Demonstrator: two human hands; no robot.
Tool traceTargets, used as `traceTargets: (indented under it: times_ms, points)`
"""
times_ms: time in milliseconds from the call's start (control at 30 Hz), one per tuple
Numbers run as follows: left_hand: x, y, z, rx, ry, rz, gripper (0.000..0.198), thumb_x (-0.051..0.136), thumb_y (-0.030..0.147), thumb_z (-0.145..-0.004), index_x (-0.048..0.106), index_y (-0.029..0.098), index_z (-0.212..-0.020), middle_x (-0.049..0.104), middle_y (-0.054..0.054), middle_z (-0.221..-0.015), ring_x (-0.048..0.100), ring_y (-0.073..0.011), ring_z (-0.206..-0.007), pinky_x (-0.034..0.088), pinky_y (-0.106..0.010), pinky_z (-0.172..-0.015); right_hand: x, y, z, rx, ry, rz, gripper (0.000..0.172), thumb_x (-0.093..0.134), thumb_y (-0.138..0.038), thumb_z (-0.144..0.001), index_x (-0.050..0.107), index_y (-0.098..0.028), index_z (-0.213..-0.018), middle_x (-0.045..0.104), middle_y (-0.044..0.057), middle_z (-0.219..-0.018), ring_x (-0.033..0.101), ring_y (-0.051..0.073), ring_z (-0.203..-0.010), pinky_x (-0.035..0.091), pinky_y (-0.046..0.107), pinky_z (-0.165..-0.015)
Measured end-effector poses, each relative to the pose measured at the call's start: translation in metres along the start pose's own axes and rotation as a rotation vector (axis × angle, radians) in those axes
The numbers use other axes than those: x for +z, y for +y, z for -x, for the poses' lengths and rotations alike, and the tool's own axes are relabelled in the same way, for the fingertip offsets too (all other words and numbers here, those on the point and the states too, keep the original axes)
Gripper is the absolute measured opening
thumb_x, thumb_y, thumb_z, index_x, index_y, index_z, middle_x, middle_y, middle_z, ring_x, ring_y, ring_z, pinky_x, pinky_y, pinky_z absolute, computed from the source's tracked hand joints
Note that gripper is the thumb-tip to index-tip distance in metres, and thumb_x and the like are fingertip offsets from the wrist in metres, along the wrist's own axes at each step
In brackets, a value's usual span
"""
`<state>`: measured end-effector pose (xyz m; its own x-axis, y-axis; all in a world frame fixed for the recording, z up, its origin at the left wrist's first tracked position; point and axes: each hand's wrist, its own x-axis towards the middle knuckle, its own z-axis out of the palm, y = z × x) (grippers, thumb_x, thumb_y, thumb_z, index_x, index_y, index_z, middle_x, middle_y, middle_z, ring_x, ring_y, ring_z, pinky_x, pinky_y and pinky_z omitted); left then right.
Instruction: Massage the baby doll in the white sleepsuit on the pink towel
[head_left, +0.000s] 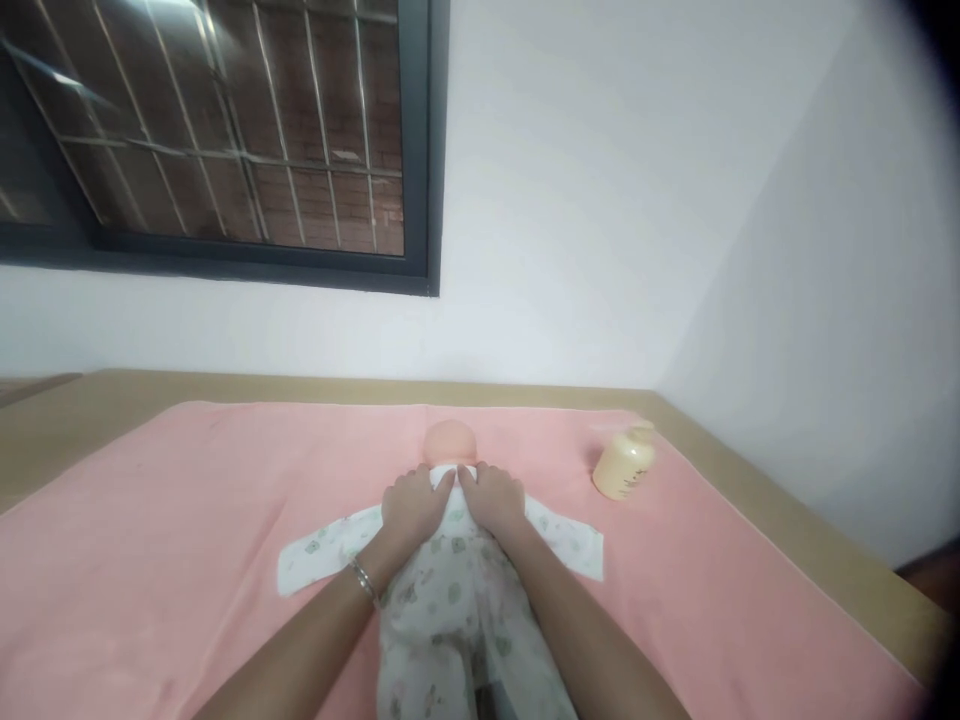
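Observation:
A baby doll lies face up or down, I cannot tell which, with its bald head (450,442) at the far end. It is in a white baby outfit (454,590) with a small green print, its sleeves spread out to both sides. My left hand (414,508) is closed on the collar and shoulder on the left, a metal bracelet at its wrist. On the right side of the neckline, my right hand (493,498) grips the same outfit. Both thumbs nearly meet just below the doll's head. The fingertips are partly hidden.
A pink cloth (225,490) covers most of the wooden tabletop (375,392). A cream bottle (624,462) stands on the cloth to the right, apart from the sleeve. Beyond the table are a white wall (570,200) and a barred window (247,140).

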<state>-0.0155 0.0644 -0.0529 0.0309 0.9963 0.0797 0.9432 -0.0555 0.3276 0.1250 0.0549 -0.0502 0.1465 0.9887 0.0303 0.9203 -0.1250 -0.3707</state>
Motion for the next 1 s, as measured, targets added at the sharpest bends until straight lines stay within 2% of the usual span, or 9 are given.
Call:
traceTargets:
  times_ms: [167, 300, 433, 567, 667, 767, 833, 900, 1000]
  points:
    - [-0.001, -0.001, 0.000, 0.012, 0.005, 0.043, 0.061, 0.024, 0.063, -0.088, 0.061, 0.017, -0.101, 0.068, -0.014, -0.103, 0.062, -0.0292, -0.097, 0.042, -0.036, -0.079, 0.001, 0.001, -0.002, -0.020, 0.001, -0.002, 0.060, 0.021, -0.057, -0.094, 0.063, -0.016, -0.106, 0.067, 0.015, -0.105, 0.059, 0.032, -0.101, 0.038, 0.047, -0.086]
    - [-0.007, 0.000, 0.005, 0.017, 0.031, 0.012, 0.057, 0.026, 0.058, -0.090, 0.062, 0.015, -0.099, 0.068, -0.014, -0.099, 0.062, -0.0289, -0.095, 0.043, -0.037, -0.079, -0.002, 0.001, 0.001, -0.040, 0.028, 0.024, 0.054, 0.021, -0.049, -0.096, 0.064, -0.017, -0.103, 0.067, 0.014, -0.103, 0.060, 0.030, -0.100, 0.039, 0.043, -0.086]
    - [-0.013, 0.003, 0.020, 0.145, 0.108, -0.076, 0.050, 0.028, 0.045, -0.093, 0.063, 0.012, -0.105, 0.066, -0.017, -0.102, 0.061, -0.0295, -0.097, 0.042, -0.040, -0.086, -0.008, 0.007, 0.006, -0.142, 0.035, -0.009, 0.049, 0.019, -0.040, -0.098, 0.063, -0.018, -0.099, 0.068, 0.011, -0.101, 0.061, 0.025, -0.095, 0.041, 0.036, -0.081]
    - [-0.004, 0.013, 0.054, 0.288, 0.240, -0.155, 0.054, 0.035, 0.034, -0.090, 0.049, 0.000, -0.130, 0.052, -0.026, -0.130, 0.046, -0.0365, -0.123, 0.030, -0.048, -0.103, -0.011, 0.020, 0.007, -0.339, 0.051, -0.112, 0.047, 0.018, -0.035, -0.099, 0.063, -0.020, -0.103, 0.068, 0.008, -0.104, 0.061, 0.019, -0.095, 0.043, 0.027, -0.081]
    - [0.008, 0.024, 0.084, 0.417, 0.310, -0.141, 0.058, 0.036, 0.039, -0.091, 0.044, 0.003, -0.136, 0.039, -0.025, -0.143, 0.033, -0.0384, -0.134, 0.022, -0.052, -0.109, -0.019, 0.031, 0.004, -0.496, 0.100, -0.200, 0.047, 0.021, -0.037, -0.099, 0.065, -0.019, -0.100, 0.068, 0.009, -0.102, 0.062, 0.019, -0.096, 0.045, 0.028, -0.084]
    - [0.014, 0.031, 0.105, 0.636, 0.396, -0.143, 0.052, 0.033, 0.039, -0.095, 0.044, 0.010, -0.137, 0.044, -0.019, -0.141, 0.036, -0.0331, -0.134, 0.021, -0.050, -0.110, -0.040, 0.037, -0.001, -0.659, 0.347, -0.379, 0.047, 0.026, -0.040, -0.098, 0.067, -0.018, -0.094, 0.069, 0.010, -0.096, 0.064, 0.022, -0.093, 0.047, 0.034, -0.086]
    - [0.014, 0.033, 0.112, 0.798, 0.449, -0.152, 0.046, 0.034, 0.035, -0.096, 0.048, 0.012, -0.133, 0.051, -0.015, -0.137, 0.042, -0.0296, -0.129, 0.020, -0.047, -0.111, -0.057, 0.032, -0.002, -0.784, 0.504, -0.485, 0.040, 0.032, -0.038, -0.098, 0.065, -0.019, -0.107, 0.068, 0.011, -0.107, 0.061, 0.023, -0.104, 0.046, 0.039, -0.091]
    - [0.012, 0.033, 0.112, 0.896, 0.468, -0.142, 0.040, 0.036, 0.033, -0.096, 0.055, 0.013, -0.125, 0.056, -0.012, -0.130, 0.047, -0.0276, -0.124, 0.021, -0.044, -0.110, -0.073, 0.020, -0.002, -0.981, 0.488, -0.475, 0.038, 0.034, -0.034, -0.098, 0.059, -0.020, -0.122, 0.062, 0.011, -0.123, 0.054, 0.024, -0.118, 0.042, 0.043, -0.099]
    - [0.010, 0.033, 0.110, 0.910, 0.435, -0.115, 0.034, 0.042, 0.035, -0.093, 0.061, 0.013, -0.111, 0.061, -0.011, -0.121, 0.050, -0.0276, -0.118, 0.024, -0.044, -0.109, -0.089, -0.008, 0.002, -1.271, 0.286, -0.370, 0.040, 0.035, -0.032, -0.098, 0.052, -0.022, -0.133, 0.054, 0.010, -0.134, 0.044, 0.022, -0.129, 0.036, 0.045, -0.106]
